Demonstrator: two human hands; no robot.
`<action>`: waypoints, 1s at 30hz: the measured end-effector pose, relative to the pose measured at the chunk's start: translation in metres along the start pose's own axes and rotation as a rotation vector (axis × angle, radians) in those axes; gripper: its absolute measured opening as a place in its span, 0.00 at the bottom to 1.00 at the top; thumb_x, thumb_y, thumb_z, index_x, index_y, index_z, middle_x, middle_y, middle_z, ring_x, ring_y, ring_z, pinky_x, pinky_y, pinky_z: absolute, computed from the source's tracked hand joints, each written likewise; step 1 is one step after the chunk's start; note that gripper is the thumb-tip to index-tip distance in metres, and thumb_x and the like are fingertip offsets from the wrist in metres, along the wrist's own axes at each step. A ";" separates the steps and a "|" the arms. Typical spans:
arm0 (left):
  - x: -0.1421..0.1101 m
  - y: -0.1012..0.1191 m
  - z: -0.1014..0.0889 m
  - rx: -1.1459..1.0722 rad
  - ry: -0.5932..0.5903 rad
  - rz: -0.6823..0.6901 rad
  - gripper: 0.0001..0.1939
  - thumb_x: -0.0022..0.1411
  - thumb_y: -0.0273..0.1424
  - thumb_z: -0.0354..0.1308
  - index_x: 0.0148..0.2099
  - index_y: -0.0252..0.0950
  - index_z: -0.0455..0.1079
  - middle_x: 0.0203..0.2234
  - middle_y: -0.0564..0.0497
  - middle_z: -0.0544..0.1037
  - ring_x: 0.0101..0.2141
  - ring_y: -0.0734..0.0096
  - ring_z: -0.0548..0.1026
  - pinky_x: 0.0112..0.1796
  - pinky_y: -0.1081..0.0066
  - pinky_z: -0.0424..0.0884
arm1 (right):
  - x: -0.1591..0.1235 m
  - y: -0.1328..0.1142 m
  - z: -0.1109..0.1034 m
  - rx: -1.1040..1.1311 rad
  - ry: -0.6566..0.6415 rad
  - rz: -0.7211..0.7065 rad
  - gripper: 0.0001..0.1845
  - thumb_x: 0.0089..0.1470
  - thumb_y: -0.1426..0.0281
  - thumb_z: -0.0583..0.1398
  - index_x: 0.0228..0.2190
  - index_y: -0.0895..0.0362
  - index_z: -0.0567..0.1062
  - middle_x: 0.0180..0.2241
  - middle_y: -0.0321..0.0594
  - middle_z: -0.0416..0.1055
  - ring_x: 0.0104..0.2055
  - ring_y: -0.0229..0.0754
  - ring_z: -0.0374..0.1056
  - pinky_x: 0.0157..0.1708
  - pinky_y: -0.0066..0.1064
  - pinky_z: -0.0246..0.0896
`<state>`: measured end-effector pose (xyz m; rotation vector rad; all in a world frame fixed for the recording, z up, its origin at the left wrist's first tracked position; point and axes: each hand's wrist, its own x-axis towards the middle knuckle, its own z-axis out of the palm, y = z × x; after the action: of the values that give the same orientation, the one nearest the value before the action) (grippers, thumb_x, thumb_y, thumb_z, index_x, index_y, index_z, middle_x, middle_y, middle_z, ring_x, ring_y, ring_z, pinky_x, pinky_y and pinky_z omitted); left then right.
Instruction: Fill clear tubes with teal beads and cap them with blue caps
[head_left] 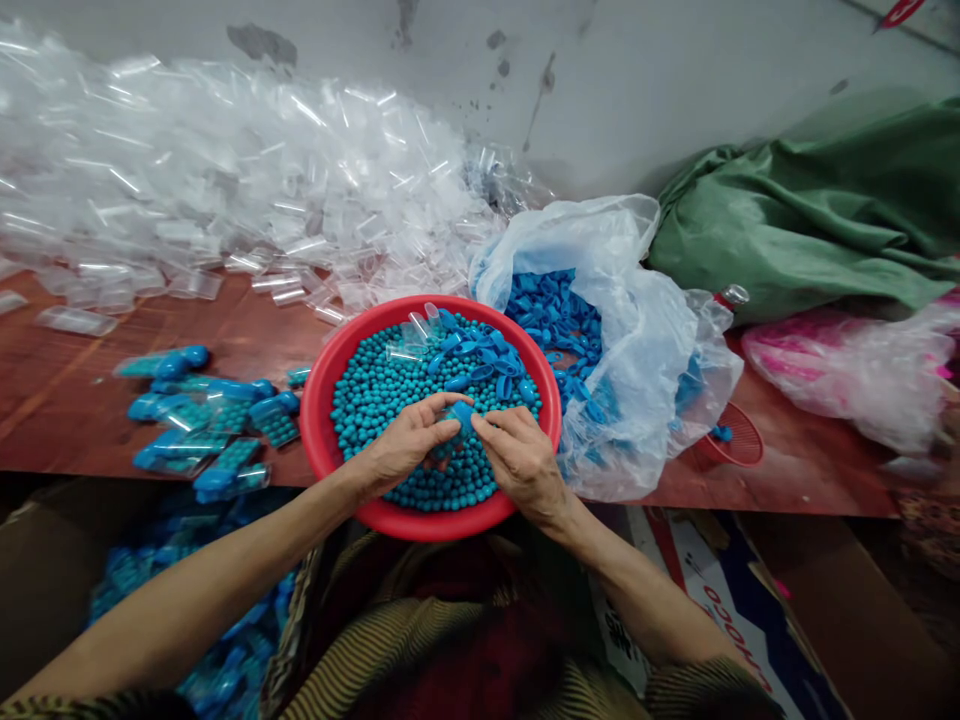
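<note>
Over a red basin (321, 400) full of teal beads (367, 390), my two hands meet at one small clear tube with a blue cap (463, 416). My left hand (409, 440) is closed around the tube, which seems to have beads in it. The fingertips of my right hand (525, 465) pinch the blue cap at the tube's end. Loose blue caps (487, 355) lie on the beads at the back of the basin, with a few clear empty tubes (411, 335) beside them. My fingers hide part of the held tube.
Bead-filled capped tubes (202, 415) lie left of the basin. A huge heap of clear tubes (225, 170) covers the back left. Right of the basin stands a plastic bag (630, 350) of blue caps, then a small red basket (739, 440) and a green sack (795, 220). A box below holds more capped tubes.
</note>
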<state>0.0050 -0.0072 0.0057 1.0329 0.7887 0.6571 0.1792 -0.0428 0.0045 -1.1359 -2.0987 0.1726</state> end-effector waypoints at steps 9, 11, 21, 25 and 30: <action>0.001 0.003 0.004 0.142 0.047 0.080 0.20 0.55 0.35 0.56 0.50 0.37 0.61 0.23 0.59 0.65 0.17 0.83 0.62 0.16 0.79 0.58 | 0.010 0.000 -0.004 0.333 -0.064 0.330 0.10 0.55 0.70 0.56 0.38 0.57 0.75 0.32 0.39 0.75 0.33 0.38 0.70 0.36 0.29 0.65; 0.002 0.001 0.005 0.125 0.054 0.091 0.20 0.56 0.36 0.55 0.50 0.37 0.61 0.22 0.59 0.63 0.16 0.83 0.61 0.15 0.79 0.56 | 0.012 -0.002 -0.001 0.340 -0.065 0.322 0.10 0.56 0.70 0.55 0.36 0.58 0.76 0.28 0.39 0.74 0.30 0.37 0.69 0.33 0.28 0.65; 0.004 0.000 0.003 0.200 0.158 0.091 0.17 0.58 0.38 0.53 0.48 0.37 0.59 0.19 0.61 0.62 0.14 0.82 0.62 0.14 0.80 0.58 | 0.018 0.011 0.002 0.481 -0.168 0.363 0.13 0.52 0.71 0.56 0.40 0.58 0.74 0.36 0.42 0.72 0.36 0.39 0.69 0.38 0.32 0.65; 0.005 0.002 0.002 0.225 0.055 0.059 0.18 0.58 0.40 0.52 0.48 0.38 0.57 0.18 0.61 0.62 0.14 0.80 0.65 0.14 0.79 0.59 | 0.023 0.022 -0.009 0.746 -0.220 0.636 0.16 0.48 0.66 0.60 0.41 0.57 0.72 0.33 0.37 0.69 0.22 0.32 0.63 0.22 0.27 0.65; 0.005 0.002 0.005 0.245 0.072 0.082 0.18 0.60 0.39 0.52 0.50 0.38 0.57 0.19 0.61 0.62 0.14 0.81 0.64 0.14 0.80 0.59 | 0.024 0.022 -0.001 0.687 -0.027 0.609 0.31 0.47 0.68 0.61 0.54 0.57 0.63 0.34 0.37 0.70 0.27 0.34 0.66 0.29 0.30 0.68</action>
<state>0.0111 -0.0051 0.0078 1.2753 0.9096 0.6817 0.1863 -0.0117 0.0084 -1.2736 -1.4488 1.1006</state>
